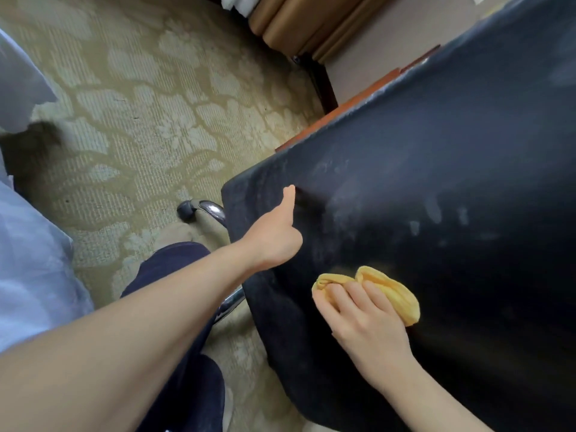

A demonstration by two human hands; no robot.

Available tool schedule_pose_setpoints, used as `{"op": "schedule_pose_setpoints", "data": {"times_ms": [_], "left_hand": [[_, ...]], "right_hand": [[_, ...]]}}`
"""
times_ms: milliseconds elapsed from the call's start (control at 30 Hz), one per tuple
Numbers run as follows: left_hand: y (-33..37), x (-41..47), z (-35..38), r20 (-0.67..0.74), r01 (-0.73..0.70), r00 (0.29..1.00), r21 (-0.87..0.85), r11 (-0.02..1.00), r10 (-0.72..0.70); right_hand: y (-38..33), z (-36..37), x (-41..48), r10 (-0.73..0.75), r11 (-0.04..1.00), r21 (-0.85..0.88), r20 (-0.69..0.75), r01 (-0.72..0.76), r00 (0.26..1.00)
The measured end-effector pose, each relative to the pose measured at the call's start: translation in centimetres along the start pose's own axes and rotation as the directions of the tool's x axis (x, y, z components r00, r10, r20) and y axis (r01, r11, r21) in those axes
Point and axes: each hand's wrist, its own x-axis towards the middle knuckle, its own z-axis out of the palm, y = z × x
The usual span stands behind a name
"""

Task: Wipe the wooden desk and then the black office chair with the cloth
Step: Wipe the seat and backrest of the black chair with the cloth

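The black office chair (436, 182) fills the right half of the view, its broad padded surface streaked with pale dust marks. My left hand (274, 241) grips its left edge: the thumb lies up the front face and the fingers are hidden behind the edge. Lower down, my right hand (364, 319) holds a bunched yellow cloth (392, 291) and presses it flat against the black surface. A thin strip of the reddish wooden desk (367, 95) shows just behind the chair's upper edge.
A chrome chair leg with a dark caster (187, 210) sticks out over the patterned beige carpet (140, 104). My dark trouser leg (174, 263) is close beneath it. White fabric (28, 244) lies at the left, tan curtains (311, 23) hang at the top.
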Motion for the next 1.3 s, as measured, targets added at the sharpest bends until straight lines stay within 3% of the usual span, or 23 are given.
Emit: {"op": "schedule_pose_setpoints", "data": {"times_ms": [300, 367, 500, 700, 900, 1033, 1167, 1300], "left_hand": [[-0.3, 0.3, -1.0, 0.081, -0.01, 0.997, -0.046, 0.999, 0.014], [-0.5, 0.3, -1.1, 0.108, -0.023, 0.994, -0.059, 0.998, 0.029], [-2.0, 0.8, -1.9, 0.098, -0.012, 0.995, -0.098, 0.995, 0.022], [-5.8, 1.3, -4.8, -0.161, 0.108, 0.977, -0.177, 0.978, -0.137], [-6.3, 2.6, -6.8, -0.292, 0.091, 0.948, -0.134, 0.987, -0.127], [-4.7, 3.6, -7.3, -0.22, 0.047, 0.973, -0.117, 0.992, -0.072], [-2.9, 3.6, -6.5, -0.088, 0.013, 0.996, 0.025, 1.0, -0.011], [-1.6, 2.8, -4.6, 0.046, -0.012, 0.999, 0.053, 0.999, 0.009]], "right_hand": [[5.2, -4.8, 10.8, 0.251, 0.953, -0.104, -0.252, -0.284, 0.935], [6.1, -5.0, 14.0, 0.293, 0.936, -0.132, -0.224, -0.327, 0.929], [6.6, -3.3, 20.4, 0.345, 0.934, -0.09, -0.027, -0.346, 0.938], [3.2, 3.0, 25.6, 0.186, 0.982, -0.056, 0.139, -0.18, 0.973], [-1.0, 8.5, 24.9, -0.014, 0.999, 0.054, 0.182, 0.004, 0.983], [-3.3, 10.7, 22.5, -0.105, 0.989, 0.127, 0.26, 0.074, 0.96], [-5.9, 11.6, 17.8, -0.161, 0.979, 0.17, 0.306, 0.112, 0.938], [-7.4, 10.0, 10.5, -0.308, 0.944, 0.223, 0.338, 0.243, 0.889]]}}
